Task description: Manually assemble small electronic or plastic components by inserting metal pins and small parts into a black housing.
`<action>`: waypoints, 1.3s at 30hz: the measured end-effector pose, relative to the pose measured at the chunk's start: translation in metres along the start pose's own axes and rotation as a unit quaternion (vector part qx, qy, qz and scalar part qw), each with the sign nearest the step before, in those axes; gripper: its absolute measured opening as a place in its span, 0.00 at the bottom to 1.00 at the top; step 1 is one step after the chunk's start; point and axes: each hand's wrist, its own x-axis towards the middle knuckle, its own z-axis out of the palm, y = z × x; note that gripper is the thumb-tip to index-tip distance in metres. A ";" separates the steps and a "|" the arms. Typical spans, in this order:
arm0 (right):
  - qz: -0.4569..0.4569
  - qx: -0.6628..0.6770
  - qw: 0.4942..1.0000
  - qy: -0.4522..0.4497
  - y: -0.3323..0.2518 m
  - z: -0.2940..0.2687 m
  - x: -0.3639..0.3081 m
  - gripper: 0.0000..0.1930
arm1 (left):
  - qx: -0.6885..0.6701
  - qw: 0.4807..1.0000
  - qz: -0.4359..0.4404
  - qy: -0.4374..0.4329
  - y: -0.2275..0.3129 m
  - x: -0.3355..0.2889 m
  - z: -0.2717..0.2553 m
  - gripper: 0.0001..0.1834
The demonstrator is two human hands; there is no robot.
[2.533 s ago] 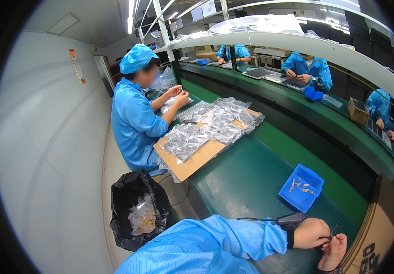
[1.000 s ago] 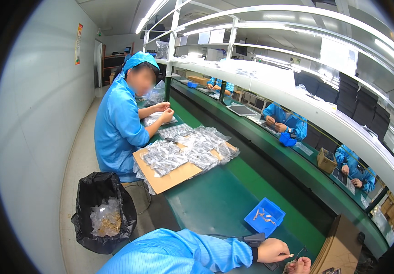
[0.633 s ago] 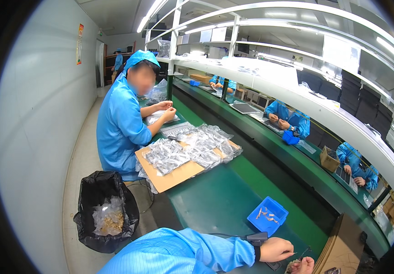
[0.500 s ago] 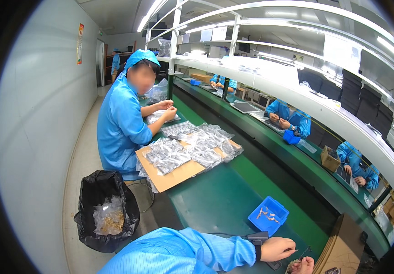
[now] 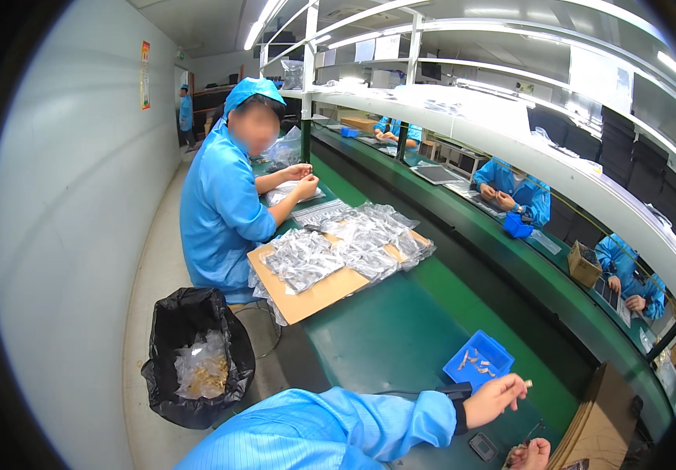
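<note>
Just in front of the blue plastic bin [image 5: 479,362], my left hand [image 5: 496,401] is closed in a pinch on a small pale piece [image 5: 528,384]. Several small copper-coloured strips [image 5: 475,363] lie in that bin. Lower down, at the picture's bottom edge, my right hand [image 5: 532,454] is curled with its fingertips together. What it grips is too small to make out; a thin dark tip [image 5: 537,428] shows just above it. On the green bench between my left wrist and the right hand lies a small dark device with a grey face [image 5: 483,446].
Stacked brown cardboard [image 5: 600,419] stands to the right of my hands. Bagged parts [image 5: 302,258] cover a cardboard sheet [image 5: 287,307] further up the bench, beside a seated co-worker [image 5: 224,188]. A black-lined waste bin [image 5: 197,360] stands on the floor at left. White shelving [image 5: 510,145] overhangs the line.
My left hand has moved up and away from my right hand toward the blue bin, and a small pale piece now shows at its fingertips. The whole view has shifted slightly.
</note>
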 end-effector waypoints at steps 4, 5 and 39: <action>-0.076 0.000 0.997 -0.004 0.002 0.006 -0.001 0.11 | -0.074 0.994 -0.043 0.075 -0.004 0.010 -0.015 0.16; -0.078 0.008 0.997 -0.004 0.003 0.006 0.001 0.10 | -0.099 0.988 -0.055 0.100 -0.004 0.012 -0.017 0.17; 0.021 -0.045 0.999 -0.017 -0.006 -0.002 0.000 0.11 | -0.172 0.969 -0.080 0.160 0.000 0.012 -0.014 0.15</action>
